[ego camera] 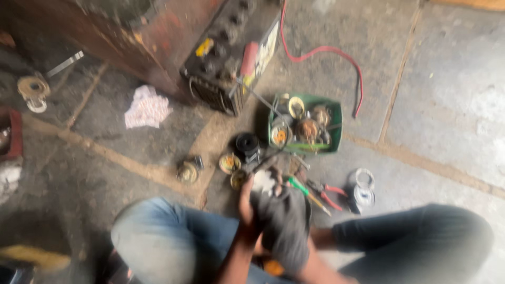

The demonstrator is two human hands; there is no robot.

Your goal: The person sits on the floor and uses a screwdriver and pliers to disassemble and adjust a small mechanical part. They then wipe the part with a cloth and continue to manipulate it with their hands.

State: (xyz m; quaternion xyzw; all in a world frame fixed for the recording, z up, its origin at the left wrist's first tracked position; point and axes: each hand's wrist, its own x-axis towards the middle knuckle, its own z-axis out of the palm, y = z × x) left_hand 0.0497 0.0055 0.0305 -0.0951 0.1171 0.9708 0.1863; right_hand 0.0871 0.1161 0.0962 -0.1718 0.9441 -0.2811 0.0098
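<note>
Both hands meet low between the knees: the left hand (246, 202) grips a dark grey crumpled cloth (284, 226), seemingly wrapped round a part; right hand's (310, 247) grasp cannot be told, hidden beneath. Green plastic tray (336, 123) lies ahead

On the stone floor (447, 94), a green tray (335, 126) holds round metal parts. A black battery (226, 58) stands beside it, with a red cable (336, 55) looping past. A crumpled rag (147, 108) lies to the left. Red-handled pliers (329, 195) lie near a wire coil (363, 179).
</note>
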